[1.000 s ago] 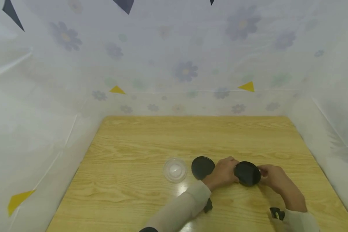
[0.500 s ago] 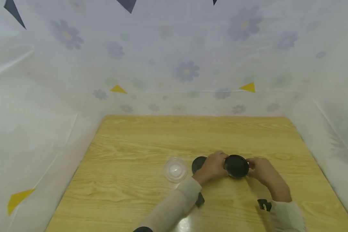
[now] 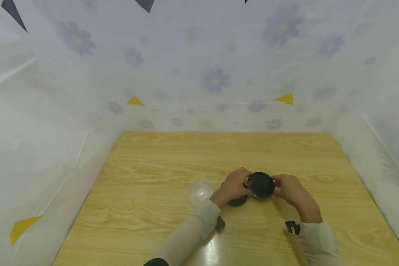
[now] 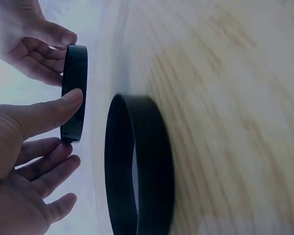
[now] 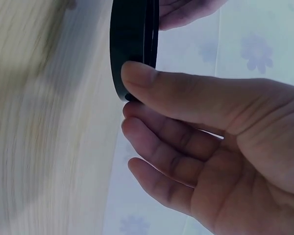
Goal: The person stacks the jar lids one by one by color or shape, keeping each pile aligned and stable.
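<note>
Both hands hold a shallow round black dish (image 3: 261,185), tilted and lifted off the table. My left hand (image 3: 233,184) pinches its left rim between thumb and fingers, and my right hand (image 3: 290,190) pinches the opposite side. In the right wrist view, the thumb (image 5: 139,74) presses the edge of that dish (image 5: 130,39). A second black round dish (image 3: 238,201) lies on the table, partly hidden beneath the left hand; its raised rim (image 4: 154,156) shows large in the left wrist view.
Left of the hands, a clear round plastic piece (image 3: 197,194) with ringed contours lies on the wooden table (image 3: 153,162). White flower-patterned sheeting (image 3: 179,85) encloses the table at the back and sides. A dark wrist device (image 3: 292,227) sits by the right sleeve.
Both hands have carried the black dish leftward and slightly away from the body, toward the second dish. The left hand now covers part of that dish; its lower edge shows.
</note>
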